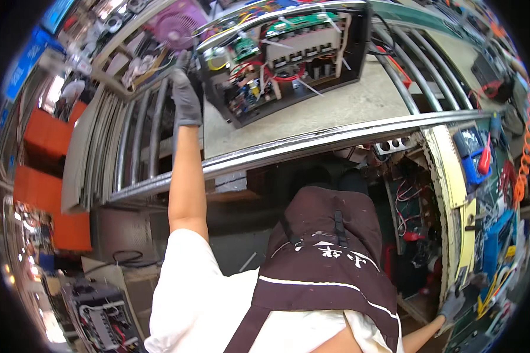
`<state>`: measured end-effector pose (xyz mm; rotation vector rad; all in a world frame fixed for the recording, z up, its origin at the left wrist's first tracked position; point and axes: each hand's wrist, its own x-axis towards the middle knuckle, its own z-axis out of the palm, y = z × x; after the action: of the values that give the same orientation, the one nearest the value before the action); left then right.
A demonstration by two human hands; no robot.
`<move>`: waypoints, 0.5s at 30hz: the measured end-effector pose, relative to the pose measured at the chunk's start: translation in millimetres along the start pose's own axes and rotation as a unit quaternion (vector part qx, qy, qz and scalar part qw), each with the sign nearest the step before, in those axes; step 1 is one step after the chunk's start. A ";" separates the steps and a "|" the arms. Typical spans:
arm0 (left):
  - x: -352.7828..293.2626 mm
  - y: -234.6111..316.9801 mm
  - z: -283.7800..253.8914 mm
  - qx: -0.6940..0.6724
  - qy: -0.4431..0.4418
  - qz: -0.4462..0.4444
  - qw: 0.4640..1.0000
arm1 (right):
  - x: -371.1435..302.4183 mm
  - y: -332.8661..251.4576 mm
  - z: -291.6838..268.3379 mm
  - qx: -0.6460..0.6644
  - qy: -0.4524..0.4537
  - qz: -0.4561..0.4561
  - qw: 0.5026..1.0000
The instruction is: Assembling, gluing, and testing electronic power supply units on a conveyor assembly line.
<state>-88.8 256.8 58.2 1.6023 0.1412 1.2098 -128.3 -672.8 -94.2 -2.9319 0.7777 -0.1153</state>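
Observation:
An open electronics housing (300, 94) with green circuit boards, red wires and white cable ties stands on a grey board (241, 132) over a roller conveyor. My left hand (186, 100), in a grey glove, reaches forward and lies along the left side of this housing, fingers stretched out. Far to the right and low, my right hand (451, 306), also gloved, is at the edge of the tool bench (444, 194). Its fingers look closed near a small dark item. What they hold, if anything, is too small to make out.
Steel rollers (421, 67) flank the grey board. A purple fan (175, 28) stands behind on the left, above stacked grey panels (91, 147) and orange bins (38, 188). Another opened unit (103, 317) sits low left. Tools and a coiled orange hose (524, 156) line the right.

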 end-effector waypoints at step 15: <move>-272.6 -18.7 76.0 0.115 -0.054 -0.187 0.974 | -10.4 -327.9 28.6 0.826 -0.400 -0.235 0.321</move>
<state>-153.4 44.7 -118.6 1.7419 0.5048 0.8346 26.0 -382.1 -83.2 -0.7044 -0.4060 0.3100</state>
